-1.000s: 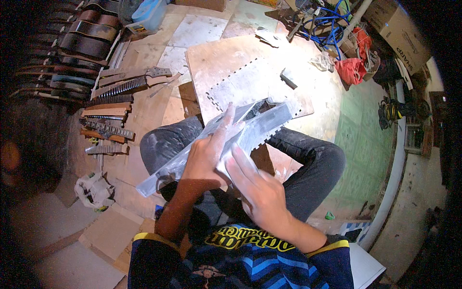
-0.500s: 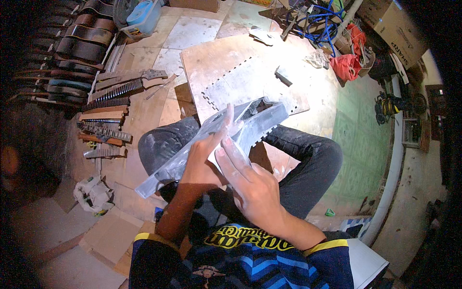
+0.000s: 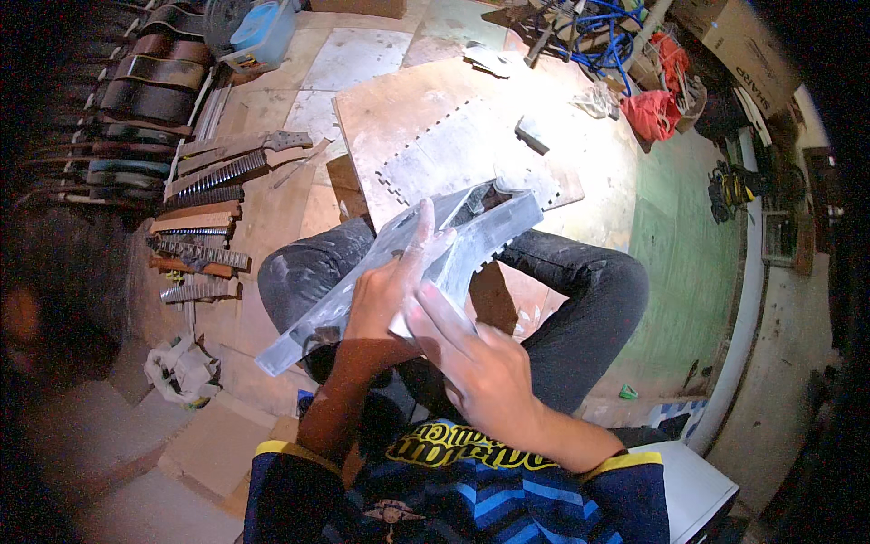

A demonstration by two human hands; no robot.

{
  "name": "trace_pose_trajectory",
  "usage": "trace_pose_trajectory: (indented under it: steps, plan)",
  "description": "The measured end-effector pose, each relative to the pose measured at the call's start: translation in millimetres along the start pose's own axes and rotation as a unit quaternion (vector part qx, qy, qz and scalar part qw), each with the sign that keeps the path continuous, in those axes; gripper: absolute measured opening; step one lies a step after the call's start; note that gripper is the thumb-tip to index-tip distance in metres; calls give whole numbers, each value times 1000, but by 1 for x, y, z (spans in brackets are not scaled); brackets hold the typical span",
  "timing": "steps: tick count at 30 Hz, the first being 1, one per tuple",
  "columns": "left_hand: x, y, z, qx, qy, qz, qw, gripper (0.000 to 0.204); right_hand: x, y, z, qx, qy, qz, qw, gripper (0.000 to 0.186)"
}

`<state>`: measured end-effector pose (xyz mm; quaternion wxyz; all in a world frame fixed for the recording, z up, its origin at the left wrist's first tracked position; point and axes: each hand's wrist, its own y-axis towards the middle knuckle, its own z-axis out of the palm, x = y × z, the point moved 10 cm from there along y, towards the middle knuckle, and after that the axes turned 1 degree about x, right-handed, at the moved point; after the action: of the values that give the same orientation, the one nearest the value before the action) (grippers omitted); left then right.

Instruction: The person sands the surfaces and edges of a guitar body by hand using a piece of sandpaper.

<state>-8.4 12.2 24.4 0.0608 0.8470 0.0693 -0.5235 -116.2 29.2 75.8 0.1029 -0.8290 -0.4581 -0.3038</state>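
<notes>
A grey, dust-covered guitar body [image 3: 504,220] lies tilted across my lap, with dark cavities cut into its face and edge. My left hand [image 3: 385,292] grips its near side, thumb stretched up along the surface and the other fingers mostly hidden. Against the curved edge, my right hand [image 3: 476,355] presses with its fingers together and fairly straight. A small white folded sheet [image 3: 401,327] shows beneath those fingers, beside the left wrist; it looks like sandpaper, but most of it is covered.
Ahead lies a dusty board [image 3: 381,118] carrying a dark rectangular block [image 3: 532,136]. Guitar necks [image 3: 213,186] are laid out at the left, near a stack of curved dark guitar parts [image 3: 154,95]. Blue tubing [image 3: 612,45] and a red cloth [image 3: 651,115] sit at far right.
My right hand has shifted slightly down and toward me along the guitar body's edge. My left hand keeps its hold, and the body stays nearly in place.
</notes>
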Motion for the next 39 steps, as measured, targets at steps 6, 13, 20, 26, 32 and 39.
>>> trace_pose_trajectory:
  steps: [6, 13, 20, 26, 32, 39]
  plan:
    - [11, 1, 0, -18, -25, 6, 1000, 102, -3, -13, 0, -7, 77, 17, 997, 65]
    - [5, 4, -9, 2, -33, -65, 997, 113, -22, -8, -5, -57, 197, 47, 978, 54]
    - [-9, -5, -5, 25, -17, -28, 999, 114, -35, 1, -3, -35, 233, 75, 969, 20]
    - [1, -6, 2, 60, -36, -96, 993, 115, -35, 13, -9, -13, 265, 109, 958, 56]
    - [-5, -2, -12, -18, -42, -11, 999, 113, -30, -9, 1, -20, 240, 80, 967, 58]
    - [4, -1, -15, -44, -51, -15, 998, 109, -24, -11, 0, -15, 231, 76, 970, 56]
